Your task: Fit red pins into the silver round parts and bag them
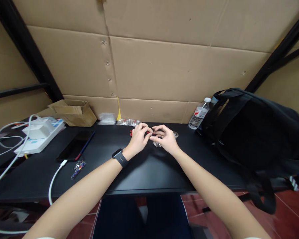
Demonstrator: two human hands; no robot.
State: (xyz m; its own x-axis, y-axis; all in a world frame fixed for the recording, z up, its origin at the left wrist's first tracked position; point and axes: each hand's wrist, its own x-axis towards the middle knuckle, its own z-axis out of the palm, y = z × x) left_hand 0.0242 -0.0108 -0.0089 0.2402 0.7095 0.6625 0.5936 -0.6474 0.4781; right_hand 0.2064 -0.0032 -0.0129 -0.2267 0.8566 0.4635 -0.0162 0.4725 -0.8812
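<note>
My left hand [139,138], with a dark watch [120,157] on its wrist, and my right hand [168,139] meet over the middle of the black table. Their fingers are closed in pinches close together, around a small thin piece [152,131] that is too tiny to name. Some red bits [131,133] show beside my left fingers, partly covered by the hand. Under and beside my right hand lie a clear round piece [157,144] and another clear round piece [175,134], both partly hidden.
Behind the hands, clear packets [128,122] and a stack of plastic bags [107,119] lie along the cardboard wall. Leftward are a phone [74,146], a keychain [78,169], a power strip [41,136] and a paper bag [76,114]. A water bottle [199,114] and black backpack [254,132] stand right.
</note>
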